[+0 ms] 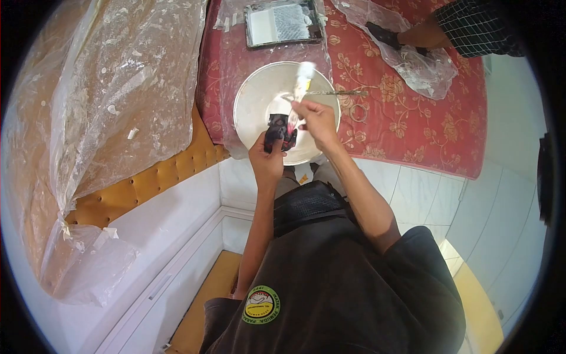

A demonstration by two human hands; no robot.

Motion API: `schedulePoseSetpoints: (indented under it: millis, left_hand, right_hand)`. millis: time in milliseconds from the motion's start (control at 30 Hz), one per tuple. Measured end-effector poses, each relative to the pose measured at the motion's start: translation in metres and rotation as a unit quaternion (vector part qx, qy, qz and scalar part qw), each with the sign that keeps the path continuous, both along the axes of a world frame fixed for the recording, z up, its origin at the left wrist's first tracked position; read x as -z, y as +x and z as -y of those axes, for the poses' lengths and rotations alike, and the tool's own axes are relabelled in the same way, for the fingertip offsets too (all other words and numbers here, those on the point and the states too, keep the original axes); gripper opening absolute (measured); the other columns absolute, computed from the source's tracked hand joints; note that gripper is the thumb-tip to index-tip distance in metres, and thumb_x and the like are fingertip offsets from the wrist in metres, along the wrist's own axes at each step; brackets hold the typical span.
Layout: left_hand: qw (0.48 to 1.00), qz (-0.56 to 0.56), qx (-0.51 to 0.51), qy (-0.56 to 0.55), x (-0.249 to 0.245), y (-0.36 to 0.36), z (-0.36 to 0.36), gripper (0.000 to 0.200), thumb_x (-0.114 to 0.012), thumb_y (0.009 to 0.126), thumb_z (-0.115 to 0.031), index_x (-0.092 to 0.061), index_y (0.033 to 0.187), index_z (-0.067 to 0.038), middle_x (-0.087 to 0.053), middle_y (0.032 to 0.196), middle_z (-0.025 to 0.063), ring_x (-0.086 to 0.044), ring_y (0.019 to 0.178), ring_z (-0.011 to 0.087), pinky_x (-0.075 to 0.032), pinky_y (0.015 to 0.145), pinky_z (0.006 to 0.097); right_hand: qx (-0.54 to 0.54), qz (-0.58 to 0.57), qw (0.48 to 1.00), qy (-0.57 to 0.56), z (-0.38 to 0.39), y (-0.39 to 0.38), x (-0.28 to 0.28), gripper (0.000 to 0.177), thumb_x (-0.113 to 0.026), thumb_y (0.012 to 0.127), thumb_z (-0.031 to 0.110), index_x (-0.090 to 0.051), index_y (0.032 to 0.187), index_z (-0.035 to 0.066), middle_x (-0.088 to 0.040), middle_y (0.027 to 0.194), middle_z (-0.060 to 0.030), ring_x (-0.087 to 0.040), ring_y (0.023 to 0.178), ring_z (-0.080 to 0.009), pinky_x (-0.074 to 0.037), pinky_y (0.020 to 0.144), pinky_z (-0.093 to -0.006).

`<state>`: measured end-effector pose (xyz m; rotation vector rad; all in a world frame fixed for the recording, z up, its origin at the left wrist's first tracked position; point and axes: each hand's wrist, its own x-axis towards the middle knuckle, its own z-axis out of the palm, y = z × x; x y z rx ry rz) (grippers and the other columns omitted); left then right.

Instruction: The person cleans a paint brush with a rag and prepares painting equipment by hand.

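Note:
My left hand (266, 158) grips a dark, crumpled rag (278, 133) with red patches. My right hand (316, 120) holds a paintbrush (301, 82) whose white-coated bristles point up and away from me. The brush handle runs down into the rag, so both hands meet at it. They hover over a round white bucket (257, 100) that stands on a red floral mattress (407, 118). A thin metal rod (336, 93) lies across the bucket's rim.
A paint tray (282, 22) with a roller sits beyond the bucket. Another person's arm in a checked sleeve (474, 26) reaches onto clear plastic sheeting (421, 65) at top right. A plastic-draped headboard (112, 118) stands at left. White tiled floor lies below.

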<state>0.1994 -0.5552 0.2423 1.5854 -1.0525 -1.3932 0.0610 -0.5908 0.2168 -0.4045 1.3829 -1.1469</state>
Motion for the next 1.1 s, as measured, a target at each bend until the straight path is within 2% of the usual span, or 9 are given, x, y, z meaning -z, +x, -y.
schedulePoseSetpoints:
  millis: [200,267,367,500,600,667,767,900,1100]
  left_hand:
    - [0.992,-0.106,-0.039,-0.054,0.006,0.005,-0.003,0.022,-0.058,0.089,-0.008,-0.058,0.108,0.003,-0.063,0.092,0.0071,-0.06,0.085,0.0139,-0.049,0.08,0.0301]
    - [0.897,-0.422,-0.124,0.045,-0.003,0.009,0.002,0.023,-0.054,0.091,-0.008,-0.055,0.111,0.004,-0.061,0.099,0.0079,-0.059,0.089,0.0135,-0.048,0.083,0.0286]
    - [0.946,-0.302,-0.108,0.047,0.015,0.018,0.005,0.024,-0.052,0.091,-0.007,-0.054,0.113,0.003,-0.06,0.102,0.0063,-0.057,0.09,0.0113,-0.046,0.082,0.0254]
    - [0.987,-0.135,-0.077,-0.03,0.015,0.016,0.007,0.025,-0.053,0.089,-0.004,-0.054,0.113,0.003,-0.059,0.102,0.0051,-0.055,0.088,0.0094,-0.045,0.08,0.0232]
    - [0.983,-0.114,-0.113,-0.091,-0.001,0.012,0.01,0.02,-0.057,0.087,-0.004,-0.058,0.106,0.003,-0.06,0.095,0.0044,-0.056,0.083,0.0087,-0.045,0.076,0.0221]
    - [0.989,-0.091,-0.114,-0.03,-0.01,0.018,0.009,0.016,-0.061,0.087,-0.007,-0.061,0.1,0.003,-0.061,0.09,0.0038,-0.056,0.079,0.0076,-0.046,0.073,0.0218]
    - [0.98,-0.159,-0.118,-0.018,0.001,0.023,0.008,0.018,-0.063,0.087,-0.012,-0.063,0.098,0.003,-0.063,0.086,0.0032,-0.056,0.074,0.0068,-0.047,0.07,0.0212]
    - [0.986,-0.146,-0.082,-0.006,-0.01,0.021,0.009,0.022,-0.064,0.087,-0.014,-0.062,0.1,0.003,-0.063,0.083,0.0035,-0.057,0.07,0.0071,-0.047,0.067,0.0212]
    - [0.988,-0.124,-0.09,-0.026,-0.009,0.023,0.013,0.021,-0.07,0.076,-0.002,-0.062,0.095,0.002,-0.065,0.08,0.0052,-0.061,0.067,0.0095,-0.049,0.062,0.0243]
  right_hand:
    - [-0.023,0.094,0.995,0.024,0.012,-0.021,0.0,0.015,-0.065,0.086,0.027,-0.068,0.092,0.013,-0.059,0.079,0.0069,-0.051,0.069,-0.0032,-0.045,0.062,-0.0211]
    - [-0.028,0.125,0.991,0.024,0.01,-0.019,-0.005,0.018,-0.062,0.088,0.027,-0.067,0.096,0.012,-0.06,0.086,0.0063,-0.053,0.075,-0.0043,-0.047,0.064,-0.0213]
    - [-0.042,0.148,0.988,-0.002,0.007,-0.015,-0.012,0.028,-0.062,0.088,0.025,-0.063,0.103,0.002,-0.06,0.092,-0.0012,-0.056,0.085,-0.0101,-0.049,0.069,-0.0261]
    - [-0.101,0.194,0.975,-0.039,0.006,-0.016,-0.002,0.027,-0.054,0.092,0.023,-0.059,0.108,0.002,-0.059,0.093,-0.0019,-0.057,0.086,-0.0113,-0.049,0.07,-0.0266]
    - [-0.124,0.375,0.917,-0.051,0.004,-0.02,0.01,0.025,-0.051,0.094,0.02,-0.054,0.113,0.003,-0.058,0.094,-0.0032,-0.057,0.086,-0.0126,-0.049,0.07,-0.0275]
    - [-0.168,0.634,0.746,-0.109,0.002,-0.017,0.022,0.023,-0.049,0.095,0.018,-0.053,0.112,0.003,-0.057,0.095,-0.0041,-0.058,0.088,-0.0138,-0.05,0.071,-0.0291]
    - [-0.161,0.536,0.823,-0.098,-0.008,-0.01,0.02,0.021,-0.05,0.094,0.02,-0.053,0.105,0.002,-0.054,0.09,-0.0029,-0.054,0.079,-0.0118,-0.051,0.067,-0.0271]
    - [-0.148,0.328,0.933,-0.023,-0.013,0.001,0.013,0.027,-0.049,0.095,0.019,-0.053,0.116,0.001,-0.058,0.1,-0.0043,-0.057,0.09,-0.0138,-0.048,0.079,-0.0305]
    - [-0.148,0.184,0.97,-0.05,-0.014,-0.004,0.001,0.024,-0.055,0.093,0.022,-0.06,0.106,0.002,-0.061,0.09,-0.0005,-0.056,0.08,-0.0076,-0.047,0.068,-0.0244]
